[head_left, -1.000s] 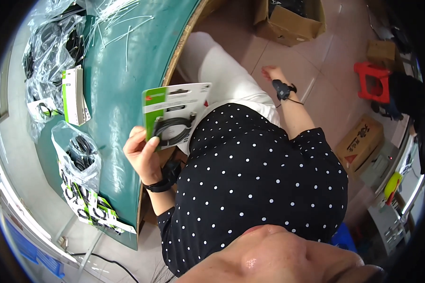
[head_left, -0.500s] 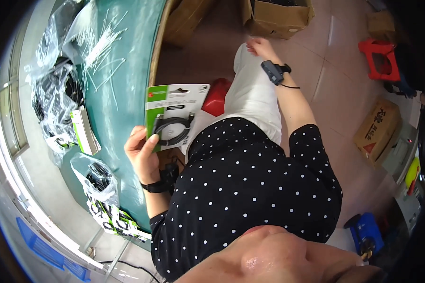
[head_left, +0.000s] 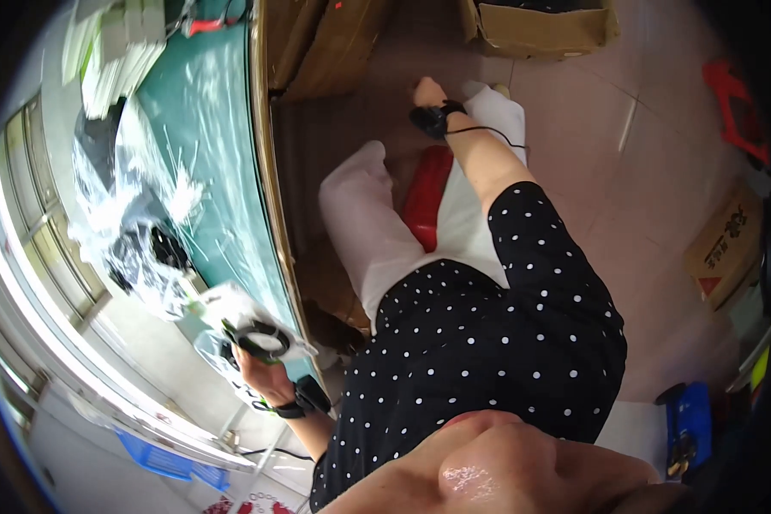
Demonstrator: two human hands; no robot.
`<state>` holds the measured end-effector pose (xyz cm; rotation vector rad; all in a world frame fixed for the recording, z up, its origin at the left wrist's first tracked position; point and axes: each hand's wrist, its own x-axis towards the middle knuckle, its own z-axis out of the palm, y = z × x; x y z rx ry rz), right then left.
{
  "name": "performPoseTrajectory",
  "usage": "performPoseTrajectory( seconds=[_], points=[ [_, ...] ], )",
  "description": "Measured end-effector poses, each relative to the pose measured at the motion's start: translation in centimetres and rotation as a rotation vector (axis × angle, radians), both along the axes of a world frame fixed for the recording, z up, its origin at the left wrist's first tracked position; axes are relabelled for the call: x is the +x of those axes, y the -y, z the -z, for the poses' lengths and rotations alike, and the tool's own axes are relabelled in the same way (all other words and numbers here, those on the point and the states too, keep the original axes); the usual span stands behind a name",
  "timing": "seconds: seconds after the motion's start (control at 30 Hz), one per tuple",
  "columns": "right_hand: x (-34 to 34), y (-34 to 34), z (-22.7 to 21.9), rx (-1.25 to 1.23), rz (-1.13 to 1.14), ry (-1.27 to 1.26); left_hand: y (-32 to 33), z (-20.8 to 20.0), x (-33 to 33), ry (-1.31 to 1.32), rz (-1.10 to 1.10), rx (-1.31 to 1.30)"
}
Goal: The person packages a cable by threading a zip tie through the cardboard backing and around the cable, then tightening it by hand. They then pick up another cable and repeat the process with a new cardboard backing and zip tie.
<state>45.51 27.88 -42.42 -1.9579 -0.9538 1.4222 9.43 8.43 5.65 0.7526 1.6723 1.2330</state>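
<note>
Apparently at a carrying step, the left hand clamps a blurred carded black cable near the green tabletop, well apart from the right hand, whose grip I cannot tell, and the next move seems to call for steadiness.

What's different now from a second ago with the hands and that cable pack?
The left hand swung the cable pack left, farther out over the green table. The right hand swung inward, to the left. The view turned too. Still the same: the left hand holds the pack; the right holds nothing visible.
</note>
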Motion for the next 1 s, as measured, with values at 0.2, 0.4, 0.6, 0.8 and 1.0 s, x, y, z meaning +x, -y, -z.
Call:
performPoseTrajectory(
  seconds=[0.2,0.4,0.6,0.8,1.0],
  points=[
    [-7.0,2.2,6.7,-0.364,-0.107,-0.052,-1.4,-0.6,-2.8,0.194,-0.007,-0.12],
    [-9.3,4.6,15.1,-0.488,-0.081,0.026,-4.6,2.1,-3.1,0.649,0.255,-0.125],
    [-10.7,6.1,24.0,-0.498,-0.081,0.136,-5.6,3.8,-3.3,0.388,-0.07,-0.223],
    [-10.7,4.4,26.0,-0.463,-0.166,0.054,-8.0,5.7,-1.8,0.111,-0.013,-0.282],
    [-11.5,4.2,27.6,-0.413,-0.323,0.273,-10.1,8.4,-2.6,-0.11,0.047,-0.365]
  ],
)
